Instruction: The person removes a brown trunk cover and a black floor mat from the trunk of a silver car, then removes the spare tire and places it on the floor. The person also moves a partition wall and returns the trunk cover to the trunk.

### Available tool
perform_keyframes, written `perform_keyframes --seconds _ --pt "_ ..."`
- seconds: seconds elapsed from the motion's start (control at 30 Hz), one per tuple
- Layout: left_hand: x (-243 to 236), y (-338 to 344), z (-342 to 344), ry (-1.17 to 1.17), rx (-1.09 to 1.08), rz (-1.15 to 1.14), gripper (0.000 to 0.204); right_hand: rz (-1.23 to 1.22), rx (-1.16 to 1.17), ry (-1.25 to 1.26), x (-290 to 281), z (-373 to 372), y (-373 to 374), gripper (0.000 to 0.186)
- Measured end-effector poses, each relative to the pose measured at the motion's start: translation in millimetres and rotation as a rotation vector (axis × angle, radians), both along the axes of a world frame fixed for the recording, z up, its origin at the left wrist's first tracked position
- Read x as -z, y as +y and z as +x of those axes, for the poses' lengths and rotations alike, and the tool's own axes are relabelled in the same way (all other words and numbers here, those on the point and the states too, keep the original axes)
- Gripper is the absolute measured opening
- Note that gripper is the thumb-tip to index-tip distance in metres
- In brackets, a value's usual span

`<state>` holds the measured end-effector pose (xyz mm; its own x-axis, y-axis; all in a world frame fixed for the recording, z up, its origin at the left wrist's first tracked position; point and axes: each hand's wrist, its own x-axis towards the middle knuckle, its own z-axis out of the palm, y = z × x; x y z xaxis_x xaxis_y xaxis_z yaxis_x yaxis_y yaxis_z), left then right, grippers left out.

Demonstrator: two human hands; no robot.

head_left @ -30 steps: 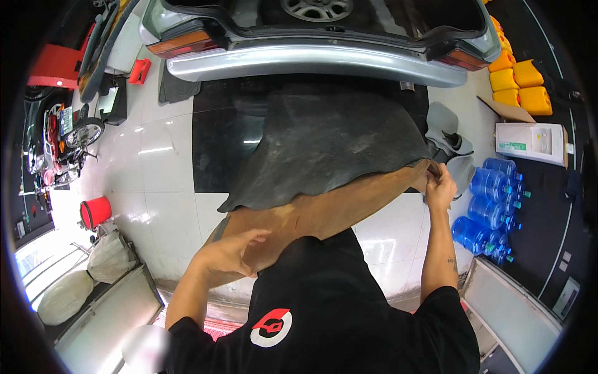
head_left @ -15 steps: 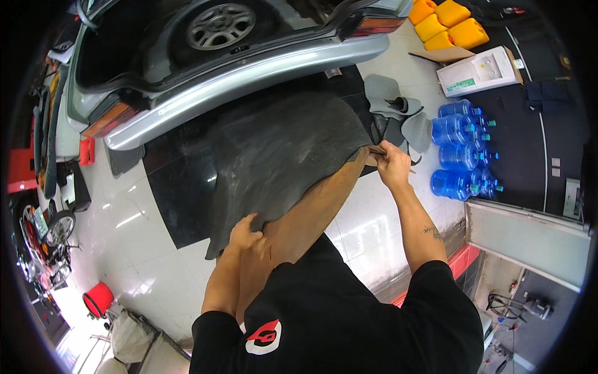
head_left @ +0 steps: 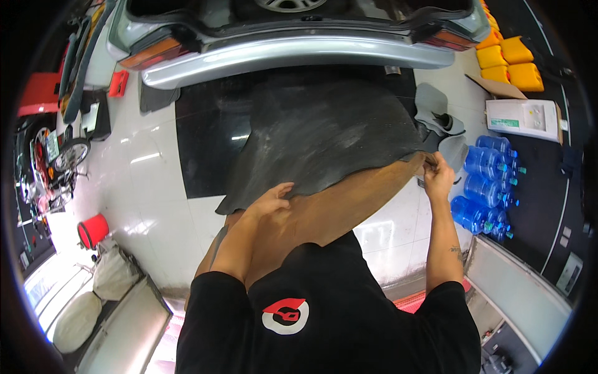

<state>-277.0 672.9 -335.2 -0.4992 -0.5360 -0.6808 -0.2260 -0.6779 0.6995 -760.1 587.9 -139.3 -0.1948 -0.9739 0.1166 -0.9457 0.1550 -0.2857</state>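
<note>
A large flexible sheet [head_left: 336, 124], dark grey on one face, spreads in front of me toward the car. Its near part is turned up and shows a brown face [head_left: 349, 198] running down to my body. My right hand [head_left: 440, 176] is closed on the sheet's right corner, thumb and fingers pinching the edge. At the left, my left hand [head_left: 273, 199] rests by the border between the grey and brown faces. Its index finger and thumb stand apart, and the palm's contact is hidden.
Ahead stands a silver car [head_left: 299, 55] with its rear open. Black panel [head_left: 205, 149] lies under the sheet. To the right are grey mat pieces [head_left: 433, 103], blue water bottles [head_left: 483, 162], a white box [head_left: 522, 118] and yellow jugs [head_left: 511, 62]. A red bucket [head_left: 93, 230] stands left.
My view has shifted, so the car sits higher in the picture. My left hand has moved right along the sheet's border. The right hand still grips the corner, and more brown face shows.
</note>
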Motion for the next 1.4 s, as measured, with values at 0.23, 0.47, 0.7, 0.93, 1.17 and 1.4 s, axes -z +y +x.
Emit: perform_keyframes --seconds 0.23,0.47,0.7,0.93,1.17,1.4 --pt "-1 16 -20 -0.680 0.410 -0.456 0.044 -0.005 -0.008 -0.096 9 -7 0 0.018" --pt "-32 -19 20 -0.817 0.380 -0.696 0.015 0.046 -0.022 -0.086 6 -10 1 0.015" --pt "-185 -17 53 -0.749 0.732 -0.744 0.011 0.059 -0.025 0.023 2 -20 14 0.022" --pt "-295 70 56 -0.645 0.598 -0.537 0.018 -0.014 -0.128 -0.042 2 -22 7 0.027" --pt "-300 116 62 -0.453 0.283 -0.194 0.040 0.041 -0.144 -0.029 -8 -11 -11 0.040" --pt "-288 155 63 -0.565 0.196 -0.316 0.058 0.024 -0.208 -0.042 -23 9 -25 0.040"
